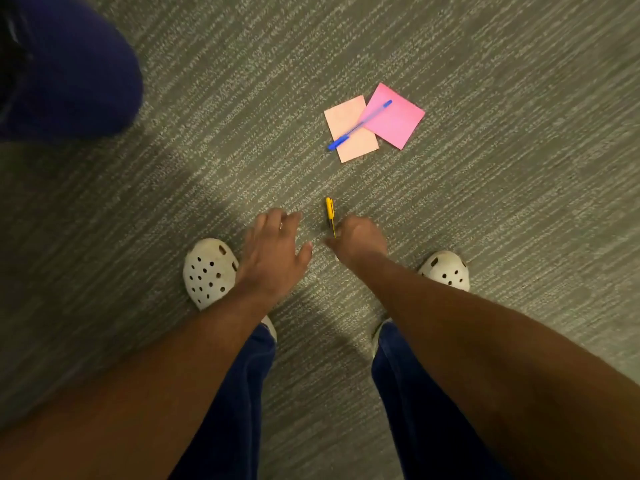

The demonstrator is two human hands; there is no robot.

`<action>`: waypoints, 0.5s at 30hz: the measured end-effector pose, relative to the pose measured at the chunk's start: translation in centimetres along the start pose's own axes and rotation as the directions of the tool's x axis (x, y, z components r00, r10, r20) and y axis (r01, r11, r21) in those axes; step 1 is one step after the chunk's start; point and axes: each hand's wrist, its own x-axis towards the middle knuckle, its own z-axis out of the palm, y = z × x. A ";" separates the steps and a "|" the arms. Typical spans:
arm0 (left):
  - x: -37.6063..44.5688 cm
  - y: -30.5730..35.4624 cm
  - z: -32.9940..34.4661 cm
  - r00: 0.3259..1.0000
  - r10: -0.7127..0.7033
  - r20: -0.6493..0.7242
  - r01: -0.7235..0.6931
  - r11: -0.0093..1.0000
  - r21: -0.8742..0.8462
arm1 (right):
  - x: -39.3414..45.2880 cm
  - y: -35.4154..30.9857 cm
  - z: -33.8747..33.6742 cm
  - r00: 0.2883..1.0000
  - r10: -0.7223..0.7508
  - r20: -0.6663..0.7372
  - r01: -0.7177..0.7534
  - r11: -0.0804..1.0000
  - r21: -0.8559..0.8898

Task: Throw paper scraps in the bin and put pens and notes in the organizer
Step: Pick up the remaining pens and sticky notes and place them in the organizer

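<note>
Because the right hand (356, 237) pinches the yellow pen (330, 216) only at its near end, the thin barrel could pivot and drop back onto the grey carpet (502, 220). Its fingers are curled closed around that end, the pen pointing away. Just left, the left hand (273, 251) hovers with fingers spread wide, holding nothing. Farther off, a blue pen (360, 125) lies across a peach sticky note (356, 145) and a pink sticky note (398, 124). No bin or organizer is visible.

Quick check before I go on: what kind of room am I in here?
Probably an office or similar workroom, seen at floor level: grey striped commercial carpet, sticky notes and a blue pen lying on it. The right hand holds a yellow pen.
</note>
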 end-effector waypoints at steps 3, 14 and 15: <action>0.0 0.5 0.6 0.990 -0.104 0.096 0.128 0.949 -0.287 | 1.0 -0.6 0.0 0.999 0.023 0.036 -0.023 1.000 -0.011; 5.6 3.1 -0.8 0.854 -0.363 0.373 0.486 0.296 -0.822 | 0.7 -1.1 -6.3 0.961 -0.255 0.104 0.197 0.899 0.390; 6.1 3.2 -1.0 0.848 -0.374 0.377 0.492 0.287 -0.822 | 1.1 -1.0 -7.0 0.950 -0.283 0.132 0.212 0.894 0.394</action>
